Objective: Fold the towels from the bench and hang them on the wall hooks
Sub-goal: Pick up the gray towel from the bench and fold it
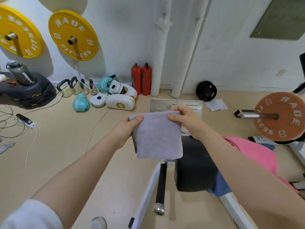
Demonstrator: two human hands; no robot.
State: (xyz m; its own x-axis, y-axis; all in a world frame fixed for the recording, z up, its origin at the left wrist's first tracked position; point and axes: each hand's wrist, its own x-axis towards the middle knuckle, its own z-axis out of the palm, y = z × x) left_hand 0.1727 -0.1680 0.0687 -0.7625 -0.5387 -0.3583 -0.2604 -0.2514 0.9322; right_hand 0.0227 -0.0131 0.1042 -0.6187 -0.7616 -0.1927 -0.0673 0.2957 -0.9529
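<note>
A folded grey towel [156, 138] hangs in front of me, above the black padded bench [196, 171]. My left hand [127, 131] pinches its top left corner. My right hand [184, 119] pinches the top right corner. A pink towel [257, 156] lies on the bench to the right, with a blue towel [219, 184] partly under it. Two small hooks [164, 14] [197, 19] stick out of the white wall high up in the middle.
Two red fire extinguishers [142, 80], boxing gloves and pads [115, 96] and kettlebells [74, 86] line the wall. Yellow plates [72, 35] hang at left. An orange plate on a barbell [279, 116] juts in at right. Cables [16, 119] cross the floor at left.
</note>
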